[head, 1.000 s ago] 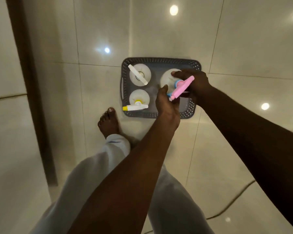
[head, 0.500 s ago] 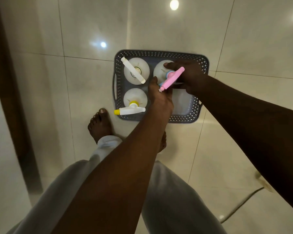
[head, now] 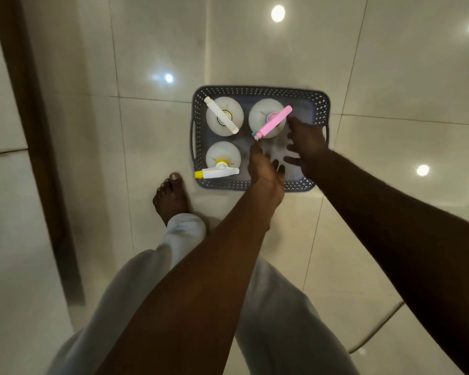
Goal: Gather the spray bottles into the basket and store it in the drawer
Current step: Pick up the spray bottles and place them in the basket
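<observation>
Three spray bottles (head: pixel 224 116) stand in the basket (head: pixel 260 89); both hands hover spread and empty over its near-right corner. The right hand (head: pixel 306 146) lies beside the right handle, the left hand (head: pixel 266 169) nearer the near rim.

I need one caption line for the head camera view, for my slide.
Both hands hover open over a grey basket holding three upright spray bottles.

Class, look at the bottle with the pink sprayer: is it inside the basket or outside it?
Inside. The pink-sprayer bottle stands upright within the grey basket's rim, in its far right corner, seen from above.
</observation>
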Tool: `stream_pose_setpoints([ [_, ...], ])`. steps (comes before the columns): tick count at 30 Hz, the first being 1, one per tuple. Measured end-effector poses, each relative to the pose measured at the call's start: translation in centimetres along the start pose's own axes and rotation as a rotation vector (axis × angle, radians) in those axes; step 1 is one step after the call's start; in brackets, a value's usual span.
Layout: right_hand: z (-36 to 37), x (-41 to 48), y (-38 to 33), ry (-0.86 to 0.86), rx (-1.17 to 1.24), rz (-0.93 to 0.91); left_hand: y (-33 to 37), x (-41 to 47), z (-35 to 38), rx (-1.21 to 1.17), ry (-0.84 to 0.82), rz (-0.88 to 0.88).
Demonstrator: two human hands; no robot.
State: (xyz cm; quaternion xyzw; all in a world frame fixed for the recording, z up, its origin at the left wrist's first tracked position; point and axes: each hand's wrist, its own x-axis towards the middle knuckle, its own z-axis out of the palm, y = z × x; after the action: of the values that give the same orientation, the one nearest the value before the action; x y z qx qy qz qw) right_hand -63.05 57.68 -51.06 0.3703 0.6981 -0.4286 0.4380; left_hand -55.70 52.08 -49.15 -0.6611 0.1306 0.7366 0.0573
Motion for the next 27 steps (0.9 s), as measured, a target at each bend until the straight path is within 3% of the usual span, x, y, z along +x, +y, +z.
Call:
stream_pose_setpoints([
  [7, -1.8, -13.0, 3.1, 0.032, 0.153, -0.013, 0.8, -10.8, -2.8, 0.334, 0.003, -0.023],
  [12, -2.2, -25.4, 2.5, 0.033, 0.145, -0.071, 5.9, -22.5, -5.7, 0.505, -0.016, -0.046],
  [17, -1.5, -36.6, 0.1, -0.014, 0.072, -0.171, 12.2, -33.8, -7.3, 0.73, 0.008, 0.129],
  [22, 0.6, -46.0, -2.8, -0.133, -0.04, -0.299, 16.7, -43.9, -11.2, 0.737, -0.024, 0.277],
  [27, 2.5, -53.5, -4.5, -0.284, -0.192, -0.404, 19.7, -51.6, -16.7, 0.602, 0.08, 0.418],
])
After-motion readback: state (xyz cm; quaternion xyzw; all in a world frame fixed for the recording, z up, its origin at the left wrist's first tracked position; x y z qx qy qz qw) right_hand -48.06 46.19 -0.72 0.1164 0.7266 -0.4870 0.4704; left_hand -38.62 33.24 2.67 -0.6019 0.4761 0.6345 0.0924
